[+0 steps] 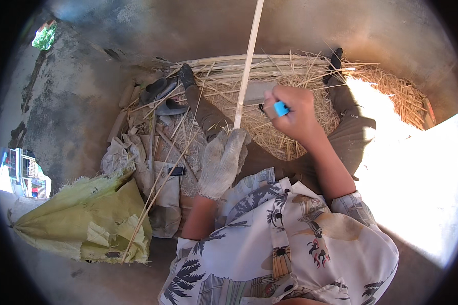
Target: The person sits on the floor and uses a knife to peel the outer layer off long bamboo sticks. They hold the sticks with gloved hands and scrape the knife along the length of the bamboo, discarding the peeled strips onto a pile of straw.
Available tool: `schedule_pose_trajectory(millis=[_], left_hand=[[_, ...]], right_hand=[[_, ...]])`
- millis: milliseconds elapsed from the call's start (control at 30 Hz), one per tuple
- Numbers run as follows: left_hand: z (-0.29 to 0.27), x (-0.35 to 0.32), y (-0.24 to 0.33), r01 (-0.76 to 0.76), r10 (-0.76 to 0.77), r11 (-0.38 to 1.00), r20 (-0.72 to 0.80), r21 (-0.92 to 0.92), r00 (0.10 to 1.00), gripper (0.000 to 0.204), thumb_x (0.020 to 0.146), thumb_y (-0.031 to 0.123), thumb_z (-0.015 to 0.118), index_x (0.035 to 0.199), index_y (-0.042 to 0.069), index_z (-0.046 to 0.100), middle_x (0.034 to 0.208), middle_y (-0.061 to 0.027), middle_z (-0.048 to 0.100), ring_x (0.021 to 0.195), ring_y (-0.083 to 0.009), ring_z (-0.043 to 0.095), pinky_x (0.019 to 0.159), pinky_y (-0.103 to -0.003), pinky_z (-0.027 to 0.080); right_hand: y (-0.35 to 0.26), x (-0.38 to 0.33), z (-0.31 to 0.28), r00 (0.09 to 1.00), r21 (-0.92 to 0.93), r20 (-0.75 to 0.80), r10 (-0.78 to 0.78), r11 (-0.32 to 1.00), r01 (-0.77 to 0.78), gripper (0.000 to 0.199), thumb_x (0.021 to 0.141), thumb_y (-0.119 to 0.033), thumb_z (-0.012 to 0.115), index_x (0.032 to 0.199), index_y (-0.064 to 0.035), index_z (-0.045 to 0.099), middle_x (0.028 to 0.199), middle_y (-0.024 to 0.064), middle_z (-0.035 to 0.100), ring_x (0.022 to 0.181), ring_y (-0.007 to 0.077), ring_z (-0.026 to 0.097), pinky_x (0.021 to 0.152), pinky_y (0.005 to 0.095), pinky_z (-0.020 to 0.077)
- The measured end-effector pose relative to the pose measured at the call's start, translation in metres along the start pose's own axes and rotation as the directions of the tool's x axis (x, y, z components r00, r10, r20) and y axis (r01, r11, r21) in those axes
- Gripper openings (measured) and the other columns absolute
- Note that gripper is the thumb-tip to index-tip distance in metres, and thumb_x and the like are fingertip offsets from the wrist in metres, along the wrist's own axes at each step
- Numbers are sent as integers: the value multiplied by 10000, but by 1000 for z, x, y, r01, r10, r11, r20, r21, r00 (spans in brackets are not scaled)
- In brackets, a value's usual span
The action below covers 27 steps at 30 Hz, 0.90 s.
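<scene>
My left hand (223,160), in a worn whitish work glove, is closed round the lower end of a long pale bamboo strip (248,66). The strip rises from the glove, leaning slightly right, past the top edge of the view. Just right of the strip, my bare right hand (296,109) is closed in a fist. A bright blue piece (281,108) shows at its fingers, and a short dark tip juts out on the strip side. It looks like a small blue-handled tool; its kind is mostly hidden and blurred. The fist and strip appear apart.
Shavings and split strips (275,137) cover the floor between my outstretched legs. Long poles (269,58) lie along the far wall. Dark sandals (170,107) rest at the left, near a yellow-green woven sack (91,218) with thin strips across it. Strong sunlight hits the right side.
</scene>
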State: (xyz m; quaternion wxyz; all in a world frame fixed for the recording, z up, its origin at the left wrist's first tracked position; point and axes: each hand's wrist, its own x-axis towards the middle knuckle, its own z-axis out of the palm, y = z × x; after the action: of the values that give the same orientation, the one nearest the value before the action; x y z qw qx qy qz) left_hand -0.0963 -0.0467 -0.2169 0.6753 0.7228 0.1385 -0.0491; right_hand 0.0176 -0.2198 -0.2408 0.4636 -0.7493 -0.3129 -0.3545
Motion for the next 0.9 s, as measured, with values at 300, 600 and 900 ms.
schedule_pose_trajectory(millis=[300,600,900], left_hand=[[32,-7,-10,-108,108,994,0,1,994,307,1009,289,574,872,20,632,619,-6,527,539,-75,488,489,-277,373],[35,-3,-29,-310,297,927,94,211,950,239,984,256,562,963,26,623,651,-6,510,529,-120,480,468,-296,347],[39,-7,-34,-526,538,704,125,477,833,163,923,79,566,1056,-9,603,736,-159,580,607,-349,616,507,-443,440]], right_hand=[[1,-6,15,996,-206,-81,28,978,-44,265,781,-102,710,593,-77,525,562,91,525,487,279,546,452,381,420],[17,-6,6,986,-253,-152,-61,967,21,262,771,-59,707,609,-78,502,546,86,512,471,282,542,441,369,413],[12,23,-5,932,-438,-288,-221,896,77,277,764,37,671,609,-80,474,525,70,478,431,257,501,425,364,386]])
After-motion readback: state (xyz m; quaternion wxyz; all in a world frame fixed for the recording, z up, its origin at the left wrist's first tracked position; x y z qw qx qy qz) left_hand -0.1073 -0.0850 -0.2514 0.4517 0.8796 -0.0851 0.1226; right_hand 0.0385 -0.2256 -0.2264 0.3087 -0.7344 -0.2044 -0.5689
